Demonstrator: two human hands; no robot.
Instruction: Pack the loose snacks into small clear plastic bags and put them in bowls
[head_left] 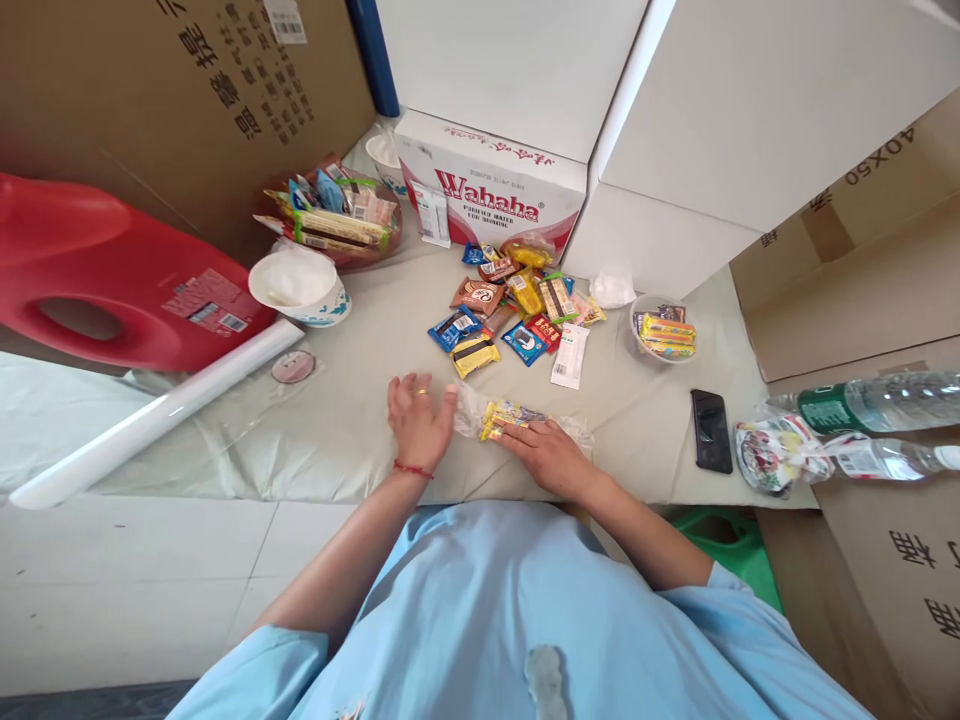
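Near the front edge of the covered table lies a clear plastic bag [471, 408] with yellow snack packets [496, 416] in or on it; which of the two I cannot tell. My right hand [551, 458] rests over the packets, its fingers stretched out flat across them. At the bag's left end is my left hand [421, 425], fingers apart and slightly bent, the thumb close to the plastic. Whether that thumb touches the bag is unclear. Just beyond the hands sits a loose pile of wrapped snacks [478, 296], with a white packet [570, 356] on its near side.
Behind the pile stands a Wahaha carton [491, 190]. To the left are a snack-filled basket [390, 240], a paper bowl [322, 308], a white roll [165, 408] and a red jug [150, 220]. Rightward are a plastic tub [637, 345], a phone [711, 430] and bottles [900, 402].
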